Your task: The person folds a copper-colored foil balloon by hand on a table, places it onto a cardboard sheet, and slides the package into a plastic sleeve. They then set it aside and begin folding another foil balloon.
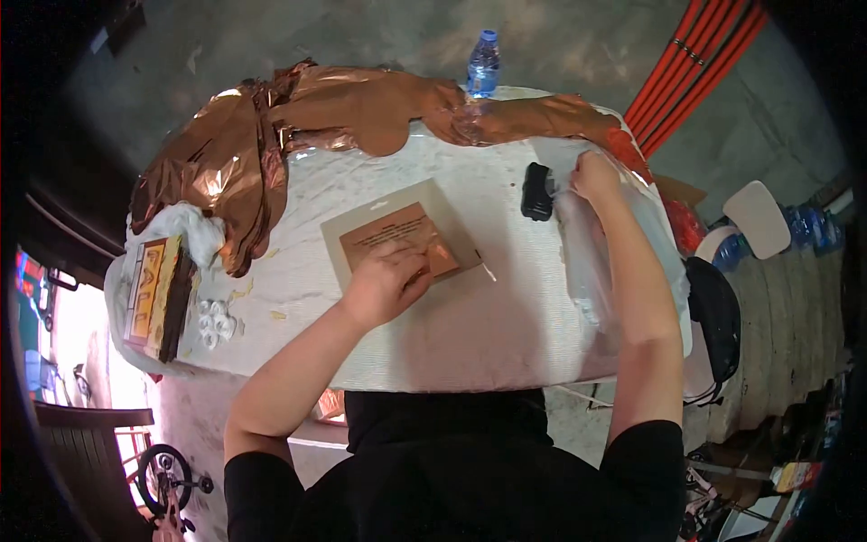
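Note:
My left hand (388, 278) rests on a flat grey packet with a copper-coloured panel (384, 228), its fingers curled over the lower part; whether it grips anything is unclear. At the right, my right hand (591, 176) is closed at the edge of clear plastic (623, 244); what it holds is too small to make out. A black object (537, 191) lies just left of my right hand. A thin white stick (489, 269) lies at the packet's right corner.
Copper foil balloons (361, 99) spread along the white table's (433, 334) far edge, beside a water bottle (483, 65). A yellow box (155, 294), white plastic (185, 230) and several small white rolls (215, 322) are at the left. A black bag (715, 330) is right of the table.

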Demonstrator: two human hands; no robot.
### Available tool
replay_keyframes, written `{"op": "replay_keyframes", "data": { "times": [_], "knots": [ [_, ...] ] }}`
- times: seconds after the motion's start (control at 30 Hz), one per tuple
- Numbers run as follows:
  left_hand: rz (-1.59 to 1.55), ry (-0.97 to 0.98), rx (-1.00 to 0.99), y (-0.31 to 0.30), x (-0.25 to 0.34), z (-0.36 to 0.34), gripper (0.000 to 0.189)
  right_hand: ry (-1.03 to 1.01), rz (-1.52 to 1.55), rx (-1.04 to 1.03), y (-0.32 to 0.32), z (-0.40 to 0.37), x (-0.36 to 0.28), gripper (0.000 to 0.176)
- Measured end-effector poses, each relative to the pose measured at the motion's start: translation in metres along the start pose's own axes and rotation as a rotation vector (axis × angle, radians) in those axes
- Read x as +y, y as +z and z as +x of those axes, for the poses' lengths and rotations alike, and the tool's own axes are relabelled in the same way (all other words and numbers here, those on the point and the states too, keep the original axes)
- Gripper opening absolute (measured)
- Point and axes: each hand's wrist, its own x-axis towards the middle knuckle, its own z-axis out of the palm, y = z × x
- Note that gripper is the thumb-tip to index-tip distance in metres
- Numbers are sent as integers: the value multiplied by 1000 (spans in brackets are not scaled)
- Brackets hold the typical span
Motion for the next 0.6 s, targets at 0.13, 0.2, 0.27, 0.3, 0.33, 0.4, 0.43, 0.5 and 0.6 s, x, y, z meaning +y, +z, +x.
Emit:
{"op": "replay_keyframes", "data": {
  "times": [0.13,0.2,0.27,0.3,0.33,0.4,0.43,0.5,0.6],
  "knots": [
    [32,32,17,2,-3,-2,14,-135,-288,73,-30,-17,-12,19],
    [37,21,0,2,-3,-3,13,-168,-331,96,-41,-30,-14,19],
    [29,-1,40,3,-2,-3,12,-126,-364,23,-54,-44,-17,19],
    [25,-10,43,4,-2,-3,12,-134,-361,3,-69,-58,-21,19],
    [5,-19,33,4,-3,-4,14,-143,-358,-17,-86,-76,-28,19],
    [-20,-36,25,6,-4,-4,16,-212,-155,-38,-112,-113,-42,15],
    [-15,-44,25,6,-4,-4,15,-301,111,-85,-108,-130,-44,13],
    [-11,-49,22,6,-4,-4,15,-435,481,-215,-104,-166,-54,9],
    [-3,-31,8,4,-4,-3,15,-532,490,-264,-93,-191,-77,7]
  ]
}}
